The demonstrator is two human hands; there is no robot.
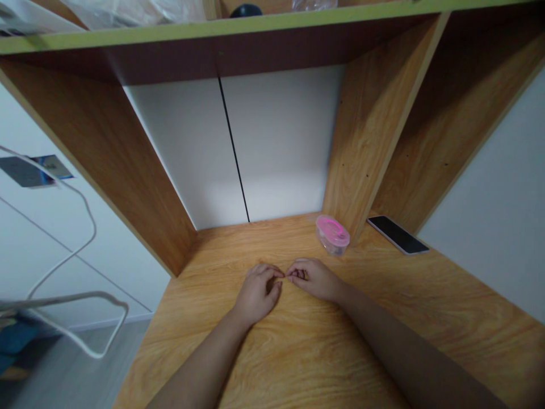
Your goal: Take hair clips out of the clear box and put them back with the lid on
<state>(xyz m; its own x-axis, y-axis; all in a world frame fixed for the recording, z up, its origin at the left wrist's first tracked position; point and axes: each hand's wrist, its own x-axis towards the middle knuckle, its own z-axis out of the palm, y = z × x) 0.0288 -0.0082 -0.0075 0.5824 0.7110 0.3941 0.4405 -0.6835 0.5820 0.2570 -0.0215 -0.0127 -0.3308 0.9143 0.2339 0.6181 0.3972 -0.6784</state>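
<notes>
**Hands at a desk, seen from head height.** The left hand (pixel 258 294) and the right hand (pixel 315 278) rest palm-down at the middle of the desk (pixel 306 363), fingers curled. Their fingertips (pixel 284 274) meet or nearly meet at the centre; whether they pinch anything too small to see cannot be told. Neither hand touches any other object.

The nearest object is a clear plastic tub (pixel 332 238) with a pink lid, standing upright just beyond the right hand, well apart from it and close to the foot of a wooden upright (pixel 366 136). A phone (pixel 398 234) lies screen-up on the other side of that upright, near the desk's far right corner.

The desk is wood-grained and set into a shelf unit, with a white back panel (pixel 276 142) split by a dark vertical seam. A green-edged shelf (pixel 238 24) crosses overhead, carrying a dark object (pixel 246 10) and clear plastic wrapping (pixel 131 8). A white cable (pixel 94 230) hangs in loops at far left, above a grey floor (pixel 85 369).
</notes>
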